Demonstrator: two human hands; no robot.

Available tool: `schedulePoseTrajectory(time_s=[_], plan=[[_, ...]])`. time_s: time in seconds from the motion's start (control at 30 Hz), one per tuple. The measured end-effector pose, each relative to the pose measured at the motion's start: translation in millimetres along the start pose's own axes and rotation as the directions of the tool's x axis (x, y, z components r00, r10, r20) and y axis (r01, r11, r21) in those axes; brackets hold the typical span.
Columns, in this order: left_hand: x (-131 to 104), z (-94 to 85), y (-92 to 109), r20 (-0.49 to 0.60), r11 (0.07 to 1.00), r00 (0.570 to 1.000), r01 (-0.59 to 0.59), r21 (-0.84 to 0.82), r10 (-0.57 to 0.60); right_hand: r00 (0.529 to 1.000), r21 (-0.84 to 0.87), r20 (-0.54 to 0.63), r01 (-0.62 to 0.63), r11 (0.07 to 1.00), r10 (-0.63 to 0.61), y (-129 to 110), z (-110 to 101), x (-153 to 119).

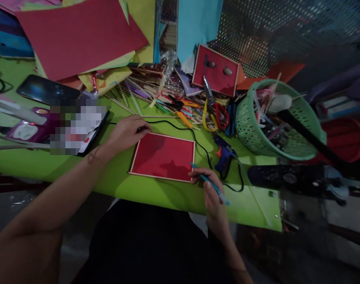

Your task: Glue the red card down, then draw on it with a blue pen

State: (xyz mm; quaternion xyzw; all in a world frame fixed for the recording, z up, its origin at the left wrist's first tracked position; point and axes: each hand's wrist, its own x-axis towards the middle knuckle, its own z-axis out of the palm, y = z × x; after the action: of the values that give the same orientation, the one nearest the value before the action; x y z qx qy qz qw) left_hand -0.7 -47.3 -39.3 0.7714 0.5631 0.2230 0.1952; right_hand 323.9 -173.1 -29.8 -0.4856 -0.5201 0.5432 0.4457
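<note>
A red board with a pale wooden frame (163,156) lies flat before me on the green table. My left hand (131,128) is at its upper left corner, fingers curled together. Something dark shows at those fingertips, too small to name. At the lower right corner my right hand (211,187) grips a slim teal pen (211,182), its tip over the board's right edge. Right of the board lies a blue glue gun (224,152) with a black cord.
Red-and-yellow scissors (212,106), loose sticks and pliers (178,103) crowd the back. A second red framed board (215,73) carries two stones. A green basket (246,122) stands right. Coloured paper (79,35), a phone (48,90) and a black-edged device (94,136) lie left.
</note>
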Motion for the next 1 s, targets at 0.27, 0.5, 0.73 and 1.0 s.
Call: schedulePoseTrajectory(time_s=[0.27, 0.5, 0.73, 1.0], plan=[[-14.0, -14.6, -1.2, 0.095, 1.000, 0.996, 0.005, -0.019, -0.003, 0.998, 0.009, -0.058, 0.027, 1.000, -0.027, 7.4, -0.2, 7.2], [-34.7, -24.0, 10.0, 0.095, 0.999, 0.995, -0.029, 0.034, 0.026, 0.994, 0.014, -0.106, -0.032, 0.999, 0.033, 0.5, -0.3, 8.6], [-61.2, 0.3, 44.9, 0.094, 0.919, 0.916, -0.378, -0.113, 0.389, 0.992, -0.021, -0.122, -0.045, 0.999, 0.042, 2.4, 0.0, 15.8], [-91.9, 50.3, 77.4, 0.275, 0.758, 0.724, -0.652, -0.027, 0.632, 0.997, -0.002, -0.081, 0.018, 1.000, -0.018, 10.7, -5.2, 15.9]])
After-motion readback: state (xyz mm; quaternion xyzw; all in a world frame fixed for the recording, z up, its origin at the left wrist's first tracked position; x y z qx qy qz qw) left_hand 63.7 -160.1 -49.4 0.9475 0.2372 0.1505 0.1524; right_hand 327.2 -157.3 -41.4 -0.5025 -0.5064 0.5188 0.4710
